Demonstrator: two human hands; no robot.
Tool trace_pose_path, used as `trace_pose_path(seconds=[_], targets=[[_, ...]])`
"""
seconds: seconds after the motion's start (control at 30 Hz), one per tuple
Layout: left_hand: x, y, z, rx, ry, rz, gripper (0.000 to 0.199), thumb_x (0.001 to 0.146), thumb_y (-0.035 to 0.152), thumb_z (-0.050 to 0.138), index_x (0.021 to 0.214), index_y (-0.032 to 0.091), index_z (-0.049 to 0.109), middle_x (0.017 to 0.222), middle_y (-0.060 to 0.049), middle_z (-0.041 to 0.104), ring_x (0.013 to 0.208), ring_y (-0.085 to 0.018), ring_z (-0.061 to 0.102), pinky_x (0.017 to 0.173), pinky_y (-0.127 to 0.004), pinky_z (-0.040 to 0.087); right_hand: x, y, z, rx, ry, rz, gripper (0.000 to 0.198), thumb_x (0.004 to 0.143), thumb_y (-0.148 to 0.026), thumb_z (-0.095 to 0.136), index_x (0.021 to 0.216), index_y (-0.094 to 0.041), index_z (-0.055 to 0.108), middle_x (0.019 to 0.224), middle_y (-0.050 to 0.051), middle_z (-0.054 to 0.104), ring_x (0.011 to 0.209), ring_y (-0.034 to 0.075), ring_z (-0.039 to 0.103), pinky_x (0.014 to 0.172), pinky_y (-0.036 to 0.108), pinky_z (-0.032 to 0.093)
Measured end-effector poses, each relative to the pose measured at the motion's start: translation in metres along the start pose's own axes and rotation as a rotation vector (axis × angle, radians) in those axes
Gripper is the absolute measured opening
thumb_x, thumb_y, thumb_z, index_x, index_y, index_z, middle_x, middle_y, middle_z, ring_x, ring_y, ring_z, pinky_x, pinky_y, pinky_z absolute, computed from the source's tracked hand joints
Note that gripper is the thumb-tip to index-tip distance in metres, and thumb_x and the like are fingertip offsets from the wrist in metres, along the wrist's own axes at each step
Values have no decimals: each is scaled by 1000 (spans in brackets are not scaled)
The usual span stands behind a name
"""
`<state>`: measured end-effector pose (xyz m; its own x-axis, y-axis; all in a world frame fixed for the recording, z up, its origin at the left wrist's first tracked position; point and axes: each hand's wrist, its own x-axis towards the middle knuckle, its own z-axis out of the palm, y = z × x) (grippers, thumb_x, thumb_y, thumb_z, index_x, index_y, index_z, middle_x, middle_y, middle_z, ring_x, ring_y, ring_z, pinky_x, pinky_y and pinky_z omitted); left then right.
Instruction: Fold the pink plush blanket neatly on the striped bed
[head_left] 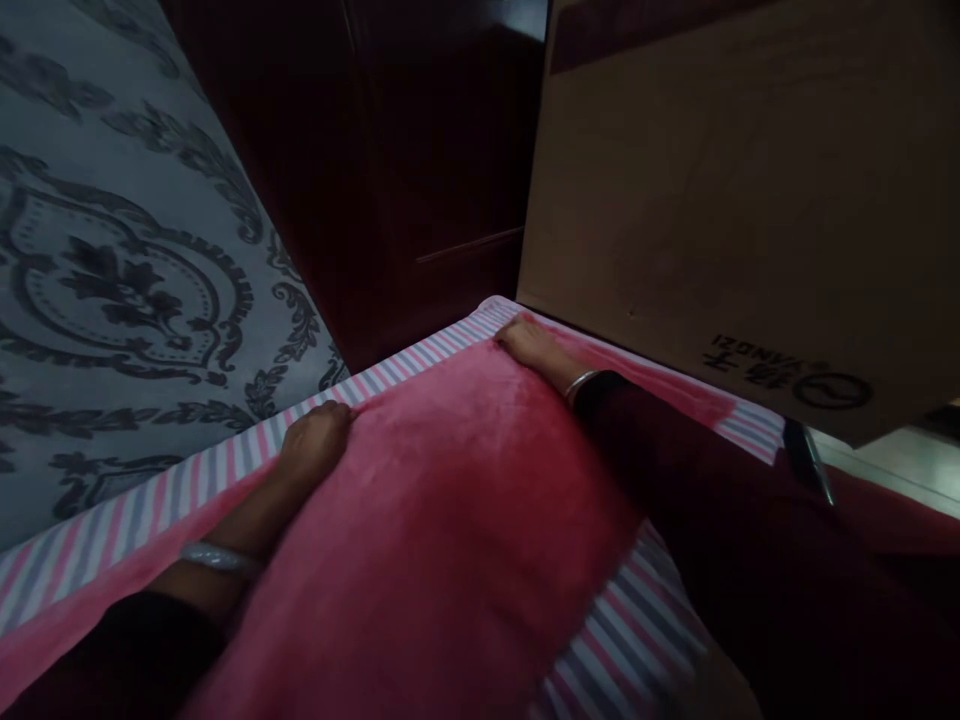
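Observation:
A pink-red plush blanket [450, 480] lies over a striped sheet [225, 465] in pink, grey and white, whose border shows along the left and far edges. My left hand [319, 440] is closed on the blanket by its left edge, with the fingers curled under and partly hidden. Farther off, close to the far corner, my right hand [531, 345] also grips the blanket, knuckles up. Both arms reach forward in dark sleeves, each with a bracelet at the wrist. At the lower right, another stretch of striped cloth [622, 625] shows past the blanket's edge.
A large cardboard box [735, 200] with printed lettering stands along the right side of the bed. Dark red wooden panelling [420, 150] rises beyond the far corner. Patterned wallpaper [127, 270] covers the wall at left. The light is dim.

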<state>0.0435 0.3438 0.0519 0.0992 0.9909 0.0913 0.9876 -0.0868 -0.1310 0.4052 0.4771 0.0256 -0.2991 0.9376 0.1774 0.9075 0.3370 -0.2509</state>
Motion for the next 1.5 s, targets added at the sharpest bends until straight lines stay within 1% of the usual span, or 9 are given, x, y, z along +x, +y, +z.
trace_pose_path(seconds=[0.2,0.5,0.7,0.9,1.0,1.07,1.2,1.3,1.5], targets=[[13,-10,2,6,15,-115,47,101,35,26,115,17,67,109,-16,74,102,-31,69,82,-37,49,24,-7,-4,-69,186,67,43,104,-19,24,126,-14,60,133,16,60,124,29,51,104,38,39],[17,-14,18,-22,-27,-100,48,99,39,27,120,18,64,106,-16,75,97,-32,70,79,-38,49,31,8,6,-87,55,27,33,100,-20,40,120,-15,67,128,12,66,117,25,58,101,33,42],[16,-14,13,8,-71,-63,47,101,39,23,121,18,59,111,-15,73,101,-31,69,80,-35,47,-34,52,-18,-102,-30,163,44,101,-31,48,142,-16,56,147,12,55,131,25,54,108,31,39],[13,-5,-5,-10,-27,41,48,98,35,28,126,9,56,125,-22,66,111,-33,63,92,-41,48,-123,87,-43,-136,-43,468,43,104,-37,42,132,-14,65,130,17,67,119,27,64,96,31,47],[-15,20,-11,-67,137,292,53,94,37,34,132,9,56,138,-20,59,127,-33,54,110,-46,40,-145,93,-51,-146,-63,602,46,101,-41,45,119,-9,72,120,23,70,108,30,69,87,33,50],[-51,44,-8,-187,144,471,53,92,44,38,135,19,59,144,-13,58,136,-32,49,117,-47,34,-152,94,-53,-140,-69,629,43,99,-41,51,117,-9,73,119,23,70,105,29,70,84,31,50],[-135,86,13,-305,47,746,69,90,55,51,155,38,36,160,-4,41,146,-35,39,119,-57,33,-164,95,-57,-127,-18,587,40,98,-40,55,123,-12,69,126,19,68,115,27,65,90,29,47],[-176,102,31,-282,48,813,82,89,55,57,160,38,20,163,-7,34,148,-37,35,118,-61,31,-172,98,-60,-109,24,584,38,97,-37,56,125,-14,68,128,18,67,117,26,63,92,28,46],[-203,110,31,-293,3,744,79,94,40,55,162,34,14,164,-9,31,151,-34,29,121,-61,26,-182,77,-65,-42,87,645,25,92,-32,65,105,-13,75,109,19,73,100,27,69,81,30,47]])
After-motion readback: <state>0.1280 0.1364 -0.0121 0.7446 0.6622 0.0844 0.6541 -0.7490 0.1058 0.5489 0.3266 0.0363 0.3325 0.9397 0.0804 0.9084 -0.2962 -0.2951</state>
